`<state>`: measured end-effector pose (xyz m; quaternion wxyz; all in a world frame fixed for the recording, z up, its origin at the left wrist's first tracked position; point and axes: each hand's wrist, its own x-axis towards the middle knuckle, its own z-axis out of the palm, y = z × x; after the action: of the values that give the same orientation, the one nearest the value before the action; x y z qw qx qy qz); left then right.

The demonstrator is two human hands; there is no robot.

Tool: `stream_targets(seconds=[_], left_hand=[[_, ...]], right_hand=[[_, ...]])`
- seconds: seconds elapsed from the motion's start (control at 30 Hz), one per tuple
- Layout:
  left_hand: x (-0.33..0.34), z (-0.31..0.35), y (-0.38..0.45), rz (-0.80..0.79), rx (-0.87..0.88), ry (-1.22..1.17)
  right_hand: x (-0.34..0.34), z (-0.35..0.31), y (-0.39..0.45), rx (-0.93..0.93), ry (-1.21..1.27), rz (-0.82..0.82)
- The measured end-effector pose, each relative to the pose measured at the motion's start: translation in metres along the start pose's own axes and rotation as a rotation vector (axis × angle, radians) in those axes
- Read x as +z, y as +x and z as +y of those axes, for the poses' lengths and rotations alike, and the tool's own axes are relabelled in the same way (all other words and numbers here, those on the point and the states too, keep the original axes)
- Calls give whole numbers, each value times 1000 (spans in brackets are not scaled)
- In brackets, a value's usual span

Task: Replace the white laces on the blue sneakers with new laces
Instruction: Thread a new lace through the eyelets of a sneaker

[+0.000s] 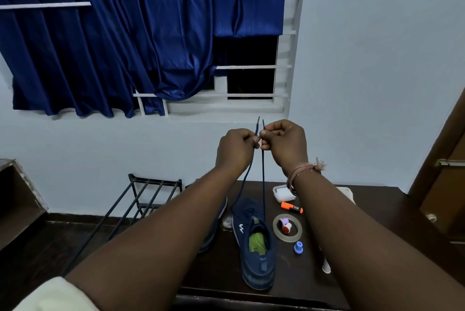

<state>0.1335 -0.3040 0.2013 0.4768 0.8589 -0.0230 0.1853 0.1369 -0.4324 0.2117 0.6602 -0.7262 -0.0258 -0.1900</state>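
Fingers of the left hand (235, 148) and right hand (285, 143) are curled tight, each pinching one end of the dark blue lace (263, 179) between thumb and forefinger, knuckles nearly touching, tips poking up above. Both strands run taut down to the blue sneaker (255, 247) on the dark table (372, 222), beside a tape roll (287, 227) and orange marker (292, 207). Beyond hangs a blue curtain (125, 33).
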Motion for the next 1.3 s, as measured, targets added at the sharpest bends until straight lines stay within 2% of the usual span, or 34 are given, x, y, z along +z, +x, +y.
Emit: stream_targets(seconds=[0.17,0.37,0.6,0.73,0.8,1.03,1.3], left_hand=[[0,-3,-2,28,26,-34],[8,-12,-4,41,-95,-41],[5,-5,1,-18,54,84],[-3,20,13,100,119,-36],[-4,25,16,80,126,-56],[13,-14,1,14,-49,-174],[7,3,12,10,-7,-149]], right_hand=[[1,9,-3,-42,-31,78],[3,18,-4,40,26,91],[5,21,-5,39,-11,118],[4,9,-2,-7,-30,117],[2,6,2,-2,-32,93],[-6,-9,12,-49,23,168],[3,-4,9,-8,-89,141]])
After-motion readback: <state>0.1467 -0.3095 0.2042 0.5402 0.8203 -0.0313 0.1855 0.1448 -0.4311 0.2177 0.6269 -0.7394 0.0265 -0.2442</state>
